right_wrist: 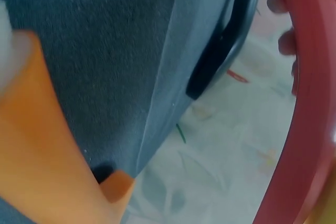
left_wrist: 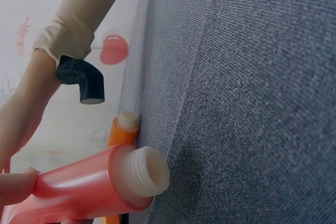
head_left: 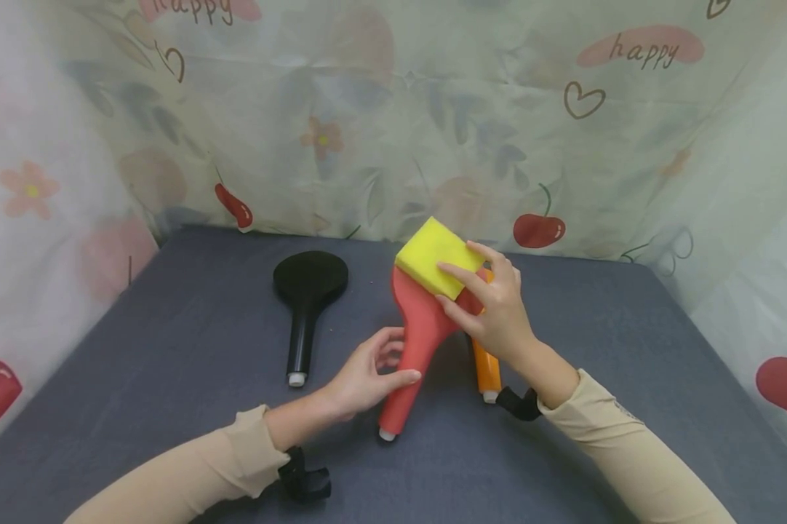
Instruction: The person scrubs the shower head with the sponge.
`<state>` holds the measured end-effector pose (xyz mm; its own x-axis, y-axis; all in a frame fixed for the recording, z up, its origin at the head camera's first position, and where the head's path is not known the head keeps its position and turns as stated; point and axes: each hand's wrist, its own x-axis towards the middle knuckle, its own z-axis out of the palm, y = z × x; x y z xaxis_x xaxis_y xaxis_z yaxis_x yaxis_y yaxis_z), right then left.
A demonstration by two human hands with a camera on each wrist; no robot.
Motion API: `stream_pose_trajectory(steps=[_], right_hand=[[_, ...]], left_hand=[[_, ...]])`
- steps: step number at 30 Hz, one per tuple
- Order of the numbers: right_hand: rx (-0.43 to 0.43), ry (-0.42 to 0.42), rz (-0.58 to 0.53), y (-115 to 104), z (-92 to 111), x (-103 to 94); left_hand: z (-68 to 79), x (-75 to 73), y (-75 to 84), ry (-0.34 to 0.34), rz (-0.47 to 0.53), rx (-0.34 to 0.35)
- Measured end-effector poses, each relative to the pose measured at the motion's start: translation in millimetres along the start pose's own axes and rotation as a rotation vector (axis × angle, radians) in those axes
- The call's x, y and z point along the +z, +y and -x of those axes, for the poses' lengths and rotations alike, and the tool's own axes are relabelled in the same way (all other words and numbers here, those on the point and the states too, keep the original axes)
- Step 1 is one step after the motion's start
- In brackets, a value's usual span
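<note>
My left hand (head_left: 374, 371) grips the handle of a red shower head (head_left: 420, 331), thumb across the front and fingers behind. Its broad head points away from me. In the left wrist view the white threaded end (left_wrist: 149, 171) of the handle hangs close over the cloth. With thumb and fingers spread along its edges, my right hand (head_left: 501, 309) holds a yellow sponge (head_left: 433, 255) against the face of the red head, covering most of it. The right wrist view shows the red shower head's side (right_wrist: 307, 77) and, at the lower right corner, a strip of the sponge.
A black shower head (head_left: 310, 280) lies to the left on the dark grey tabletop (head_left: 190, 349). An orange shower head (head_left: 486, 367) lies partly hidden under my right hand. Black wrist mounts (head_left: 305, 477) hang below both wrists. A printed curtain (head_left: 393, 124) encloses the table's back and sides.
</note>
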<state>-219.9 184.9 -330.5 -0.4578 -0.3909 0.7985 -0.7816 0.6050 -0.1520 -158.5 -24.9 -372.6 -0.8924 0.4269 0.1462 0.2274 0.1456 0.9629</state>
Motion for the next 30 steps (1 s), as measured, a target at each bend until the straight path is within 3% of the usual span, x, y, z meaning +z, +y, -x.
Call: stream_pose_trajectory(steps=[10,13,21,30], right_hand=[[-0.222,-0.019,-0.032,-6.7,11.0,8.1],[-0.230,-0.017,-0.019,-4.8,11.6,7.2],[-0.107,-0.008,-0.008,1.4,10.4,2.2],[-0.253,-0.039,-0.031,-9.7,18.4,7.4]], left_hand=[[-3.8,-1.2,-1.9,0.006,0.002,-0.040],[-2.8,-1.6,-1.1,0.007,0.007,-0.054],[-2.3,-1.3,-0.9,0.010,0.017,-0.070],[-3.2,-3.0,-2.8,0.025,0.027,-0.042]])
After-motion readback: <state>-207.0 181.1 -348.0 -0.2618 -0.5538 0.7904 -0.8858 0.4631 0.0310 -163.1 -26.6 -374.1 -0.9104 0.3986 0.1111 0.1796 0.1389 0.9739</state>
